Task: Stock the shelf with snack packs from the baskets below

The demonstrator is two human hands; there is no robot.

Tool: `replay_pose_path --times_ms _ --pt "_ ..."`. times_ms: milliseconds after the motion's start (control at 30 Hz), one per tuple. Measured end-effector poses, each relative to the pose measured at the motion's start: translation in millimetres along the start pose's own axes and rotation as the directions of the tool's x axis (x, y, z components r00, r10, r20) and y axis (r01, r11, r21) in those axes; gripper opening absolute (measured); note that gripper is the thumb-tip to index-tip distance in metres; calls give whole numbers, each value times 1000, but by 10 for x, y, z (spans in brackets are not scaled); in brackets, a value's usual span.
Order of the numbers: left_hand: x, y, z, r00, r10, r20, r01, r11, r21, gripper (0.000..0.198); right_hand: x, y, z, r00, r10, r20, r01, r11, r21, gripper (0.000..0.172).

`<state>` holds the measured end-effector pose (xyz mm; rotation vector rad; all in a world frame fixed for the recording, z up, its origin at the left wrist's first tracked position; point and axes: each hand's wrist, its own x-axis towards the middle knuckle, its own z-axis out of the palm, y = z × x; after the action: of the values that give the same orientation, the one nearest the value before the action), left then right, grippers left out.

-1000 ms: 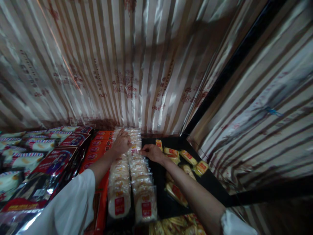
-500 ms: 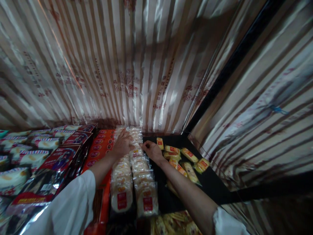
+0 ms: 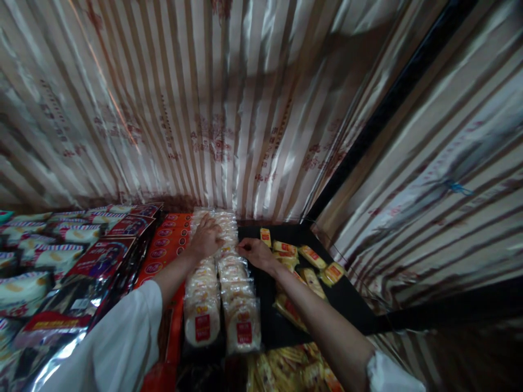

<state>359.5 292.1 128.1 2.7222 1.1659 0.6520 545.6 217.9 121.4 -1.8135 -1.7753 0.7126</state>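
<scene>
Two rows of clear-wrapped, pale round cakes with red labels stand overlapping: a left row (image 3: 202,324) and a right row (image 3: 244,321). My left hand (image 3: 206,239) rests on the far part of the rows, its fingers spread over the wrappers. At the right row's outer edge, my right hand (image 3: 255,253) has thumb and fingertips pinched together against the wrapping. Whatever lies between those fingertips is too dim to make out. Close beside my right hand are small yellow packets (image 3: 312,256) with red labels, scattered on a black surface (image 3: 347,305).
Left of the rows lies an orange printed sheet or box (image 3: 163,245), then dark red and silver bags (image 3: 98,261) and several white packs (image 3: 59,258). More yellow packets (image 3: 286,370) are heaped at the near edge. Striped plastic sheeting (image 3: 212,109) hangs behind, with a black pole (image 3: 368,130) at right.
My right hand has shifted very slightly along the right row's edge, still pinched. My left hand stays on the packs. The view has shifted a little.
</scene>
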Motion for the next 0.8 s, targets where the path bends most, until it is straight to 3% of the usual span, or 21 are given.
replay_pose_path --times_ms 100,233,400,467,533,633,800 --pt "-24 -38 21 999 -5 -41 4 1000 -27 21 39 14 74 996 26 -85 -27 999 -18 18" --pt "-80 -89 46 999 21 -26 -23 998 -57 40 69 35 160 989 48 -142 -49 999 -3 21" --pt "-116 -94 76 1000 -3 -2 3 999 -42 45 -27 -40 83 982 94 -167 -104 993 -50 31" --pt "-118 -74 73 1000 -16 -7 15 999 -45 44 -102 -68 -2 984 108 -139 -124 987 -107 35" --pt "-118 -47 57 999 -31 -15 30 998 -55 44 -175 -64 -75 995 92 -28 -94 988 -121 35" --pt "-118 -2 20 999 -46 -11 46 998 -43 43 -240 -7 -113 994 29 109 -27 999 -17 29" --pt "-127 28 12 998 -67 0 67 997 -32 43 -235 16 -36 999 23 47 -21 999 -35 21"
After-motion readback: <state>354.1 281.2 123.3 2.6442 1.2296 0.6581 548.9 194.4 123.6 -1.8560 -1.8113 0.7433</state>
